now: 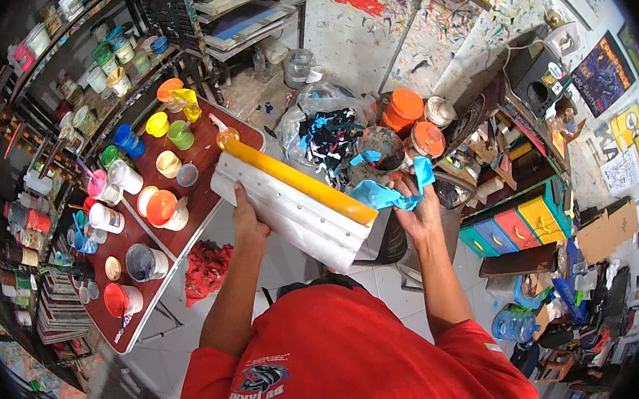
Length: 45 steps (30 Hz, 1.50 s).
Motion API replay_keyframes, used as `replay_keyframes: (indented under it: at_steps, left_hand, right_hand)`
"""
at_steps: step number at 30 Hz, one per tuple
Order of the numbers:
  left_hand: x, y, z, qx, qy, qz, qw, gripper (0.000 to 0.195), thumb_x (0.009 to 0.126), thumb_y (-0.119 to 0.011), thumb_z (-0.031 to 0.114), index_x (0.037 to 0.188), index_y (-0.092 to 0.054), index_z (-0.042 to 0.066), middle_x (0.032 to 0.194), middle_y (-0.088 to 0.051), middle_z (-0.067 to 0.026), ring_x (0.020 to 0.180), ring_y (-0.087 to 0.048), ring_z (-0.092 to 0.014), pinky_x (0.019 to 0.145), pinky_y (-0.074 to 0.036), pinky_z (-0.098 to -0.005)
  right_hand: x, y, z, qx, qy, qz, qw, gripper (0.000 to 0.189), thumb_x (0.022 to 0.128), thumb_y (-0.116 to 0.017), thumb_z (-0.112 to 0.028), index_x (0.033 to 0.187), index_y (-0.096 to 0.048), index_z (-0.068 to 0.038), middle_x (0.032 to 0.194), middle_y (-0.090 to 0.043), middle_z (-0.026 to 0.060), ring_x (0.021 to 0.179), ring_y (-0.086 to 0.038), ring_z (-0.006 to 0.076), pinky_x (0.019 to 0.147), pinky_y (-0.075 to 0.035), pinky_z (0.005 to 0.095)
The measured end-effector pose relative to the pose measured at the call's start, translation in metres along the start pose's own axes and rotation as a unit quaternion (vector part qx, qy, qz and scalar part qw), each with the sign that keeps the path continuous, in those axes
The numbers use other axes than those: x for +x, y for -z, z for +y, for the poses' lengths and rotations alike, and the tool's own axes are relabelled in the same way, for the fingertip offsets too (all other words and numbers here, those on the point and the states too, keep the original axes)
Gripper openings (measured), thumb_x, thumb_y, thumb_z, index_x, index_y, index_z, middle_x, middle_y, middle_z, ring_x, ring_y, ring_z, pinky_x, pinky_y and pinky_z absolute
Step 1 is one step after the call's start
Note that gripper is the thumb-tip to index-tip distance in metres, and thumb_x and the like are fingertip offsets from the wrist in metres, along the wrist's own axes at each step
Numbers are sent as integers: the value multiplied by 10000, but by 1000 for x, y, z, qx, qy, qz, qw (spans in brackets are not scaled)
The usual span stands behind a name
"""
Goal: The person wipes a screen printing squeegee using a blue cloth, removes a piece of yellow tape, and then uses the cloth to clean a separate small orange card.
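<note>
A wide screen-printing squeegee [292, 207], with a white metal holder and a yellow-orange blade, lies slanted across the middle of the view. My left hand [249, 216] grips its holder near the left end, thumb on the upper face. Near the squeegee's right end, my right hand [418, 206] holds a crumpled light-blue cloth [378, 195] between its fingers; one end hangs toward the blade and the other sticks up. The blade's edge faces away from me. Beyond it stands a plastic bag [323, 134] filled with black, blue and white scraps.
To the left, a dark red folding table [152, 291] carries several open ink tubs, with shelves of jars behind. Orange-lidded buckets [402, 108] and an ink-stained bin [376, 150] stand ahead. A red cloth [207, 270] lies low beside the table. Colored drawers [516, 229] are at right.
</note>
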State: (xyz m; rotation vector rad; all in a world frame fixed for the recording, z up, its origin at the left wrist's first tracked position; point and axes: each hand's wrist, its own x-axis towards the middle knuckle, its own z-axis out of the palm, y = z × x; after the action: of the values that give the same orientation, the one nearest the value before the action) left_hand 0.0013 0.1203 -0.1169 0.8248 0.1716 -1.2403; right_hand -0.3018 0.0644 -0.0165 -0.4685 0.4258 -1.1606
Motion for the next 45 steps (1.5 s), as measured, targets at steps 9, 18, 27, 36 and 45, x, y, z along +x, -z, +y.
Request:
replay_keyframes:
  at_steps: [9, 18, 27, 36, 45]
  left_hand:
    - [-39, -63, 13, 49, -259, -55, 963, 395, 899, -583, 199, 1221, -473, -1, 1163, -558, -107, 1041, -556, -201, 888, -463, -329]
    - [-42, -64, 72, 58, -390, -2, 919, 324, 862, -628, 124, 1142, -527, -5, 1064, -597, -70, 945, -571, -152, 833, -456, -275]
    - [-55, -76, 72, 83, -407, -22, 910, 289, 873, -622, 141, 1110, -527, 6, 1010, -595, -49, 919, -570, -144, 821, -459, -276]
    - [-57, -71, 75, 37, -360, -31, 932, 356, 900, -584, 200, 1184, -471, 18, 1082, -565, -85, 974, -571, -198, 858, -470, -334]
    - [-51, -46, 66, -59, -308, -60, 948, 405, 931, -521, 231, 1261, -399, 30, 1214, -497, -99, 1120, -499, -231, 955, -424, -381]
  right_hand:
    - [15, 2, 46, -761, 9, -150, 631, 355, 926, -480, -327, 1022, -557, 6, 898, -604, 236, 858, -603, 349, 740, -442, 438]
    - [17, 79, -1, -786, -30, -140, 602, 173, 860, -542, -100, 993, -608, -12, 903, -623, 224, 841, -607, 363, 724, -468, 385]
    - [71, -35, 43, -124, 6, 68, 990, 373, 942, -405, -307, 1138, -564, -33, 1015, -609, 67, 907, -556, 189, 837, -418, 305]
    - [33, -52, 75, -712, 323, -201, 590, 162, 767, -649, -89, 872, -556, -8, 873, -545, 142, 852, -546, 312, 745, -435, 362]
    - [11, -12, 92, -458, 148, -17, 876, 199, 882, -582, -163, 993, -539, -4, 830, -575, 23, 747, -518, 91, 655, -425, 254]
